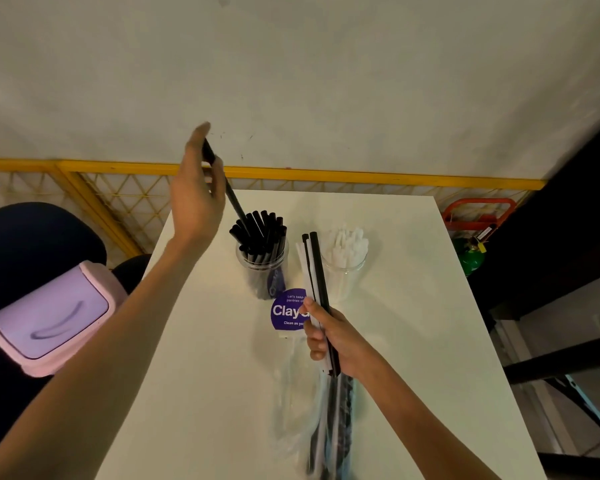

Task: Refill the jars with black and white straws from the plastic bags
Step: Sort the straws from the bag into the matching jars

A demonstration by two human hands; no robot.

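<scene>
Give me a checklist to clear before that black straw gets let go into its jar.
1. Left hand grips the black straw: ok.
2. The straw's lower end is at the black-straw jar, not the white-straw jar: ok.
3. Both jars stand upright on the white table: ok.
4. Room left in the black-straw jar: cannot tell, it already looks crowded.
5. Right hand grips the mixed bundle of straws, clear of both jars: ok.
6. Plastic bag lies on the table, out of the left hand's way: ok.
</scene>
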